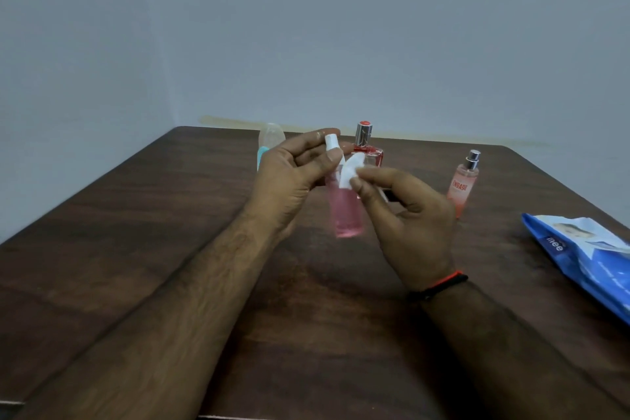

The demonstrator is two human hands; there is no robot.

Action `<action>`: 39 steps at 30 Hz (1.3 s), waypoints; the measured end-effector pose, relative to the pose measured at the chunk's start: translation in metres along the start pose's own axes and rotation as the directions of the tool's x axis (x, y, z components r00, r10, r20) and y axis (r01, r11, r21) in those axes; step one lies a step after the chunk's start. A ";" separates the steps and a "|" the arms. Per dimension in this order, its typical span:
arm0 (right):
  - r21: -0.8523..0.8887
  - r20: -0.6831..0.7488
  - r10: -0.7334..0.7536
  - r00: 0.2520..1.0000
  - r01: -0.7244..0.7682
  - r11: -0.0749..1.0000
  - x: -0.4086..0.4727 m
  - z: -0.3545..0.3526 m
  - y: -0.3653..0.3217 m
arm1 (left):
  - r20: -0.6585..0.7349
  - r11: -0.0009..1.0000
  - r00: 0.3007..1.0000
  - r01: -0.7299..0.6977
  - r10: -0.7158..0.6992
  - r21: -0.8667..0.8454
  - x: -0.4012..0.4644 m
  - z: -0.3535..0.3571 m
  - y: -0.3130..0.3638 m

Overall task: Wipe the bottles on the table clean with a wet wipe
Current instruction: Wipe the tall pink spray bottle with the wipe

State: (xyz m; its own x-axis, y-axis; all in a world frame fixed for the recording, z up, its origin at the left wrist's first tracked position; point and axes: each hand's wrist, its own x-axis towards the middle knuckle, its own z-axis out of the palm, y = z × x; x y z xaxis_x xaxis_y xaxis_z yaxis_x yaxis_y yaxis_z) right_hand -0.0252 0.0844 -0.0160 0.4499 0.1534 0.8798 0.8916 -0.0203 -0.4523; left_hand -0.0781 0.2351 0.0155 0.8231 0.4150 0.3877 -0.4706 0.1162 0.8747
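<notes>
Head view: left hand (289, 174) fingers clamped on pink bottle's (346, 211) upper part, held above table (136, 232) — right hand (405, 211) fingertips pinch wet wipe (351, 172) against its neck. Risk: damp bottle slips from that high, narrow grip.

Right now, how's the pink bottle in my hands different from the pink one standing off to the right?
The held bottle is up off the table, gripped near its top by the left hand; the right-side bottle stands upright on the table, untouched. The held one has a white cap and a plain clear body; the other has a silver sprayer and red lettering. The right hand presses a white wipe to the held one only. Both hold pink liquid.
</notes>
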 end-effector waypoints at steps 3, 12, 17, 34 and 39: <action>0.116 -0.105 0.114 0.988 -0.102 0.988 0.004 -0.003 0.003 | 0.147 1.000 0.989 0.005 -0.006 0.008 -0.006 0.009 -0.001; 0.438 0.269 0.350 0.897 -0.438 0.785 0.008 -0.007 -0.006 | 0.199 0.994 0.978 0.045 -0.063 0.098 -0.007 -0.001 -0.005; 0.521 0.422 0.438 0.794 -0.608 0.599 0.014 -0.013 -0.009 | 0.257 0.980 0.964 0.022 -0.073 0.195 -0.008 -0.003 0.001; 0.639 0.128 0.566 0.814 -0.504 0.581 0.022 -0.014 -0.005 | 0.245 0.840 0.961 -0.025 -0.129 0.542 -0.014 0.020 -0.007; 0.625 0.116 0.566 0.816 -0.503 0.597 0.021 -0.013 -0.001 | 0.167 0.800 0.972 0.032 -0.164 0.599 -0.014 0.018 -0.005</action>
State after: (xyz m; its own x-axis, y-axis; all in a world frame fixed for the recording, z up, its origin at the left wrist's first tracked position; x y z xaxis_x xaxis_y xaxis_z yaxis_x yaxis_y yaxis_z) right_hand -0.0160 0.0748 0.0049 0.8660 0.2285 0.4447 0.2736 0.5279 -0.8040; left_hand -0.0815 0.2125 0.0110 0.9304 0.2339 0.2822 -0.1598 -0.4341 0.8866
